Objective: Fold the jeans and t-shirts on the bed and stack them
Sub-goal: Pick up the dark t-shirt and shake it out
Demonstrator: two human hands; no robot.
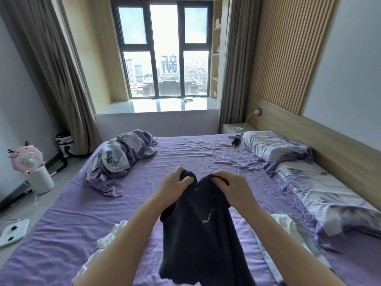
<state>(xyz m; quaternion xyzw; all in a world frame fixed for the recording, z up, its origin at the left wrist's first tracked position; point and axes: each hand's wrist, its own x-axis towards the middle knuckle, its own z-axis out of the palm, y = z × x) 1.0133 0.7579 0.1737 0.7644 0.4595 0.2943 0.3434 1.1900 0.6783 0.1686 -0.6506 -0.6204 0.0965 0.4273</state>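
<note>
A black t-shirt [204, 234] with small white lettering hangs above the purple bed [185, 157], held up by both hands at its top edge. My left hand [177, 183] grips the shirt's left shoulder. My right hand [232, 187] pinches the right shoulder. Below the shirt, a white garment [112, 234] lies crumpled on the sheet at the left. Another pale garment [288, 228] lies at the right. The shirt and my forearms hide the sheet under them.
A crumpled purple quilt [121, 155] sits at the bed's far left. Two pillows [274, 145] lie along the headboard at right. A phone [236, 142] and a power bank with cables lie near them. On the floor at left stand a pink fan [27, 158] and a scale [12, 232].
</note>
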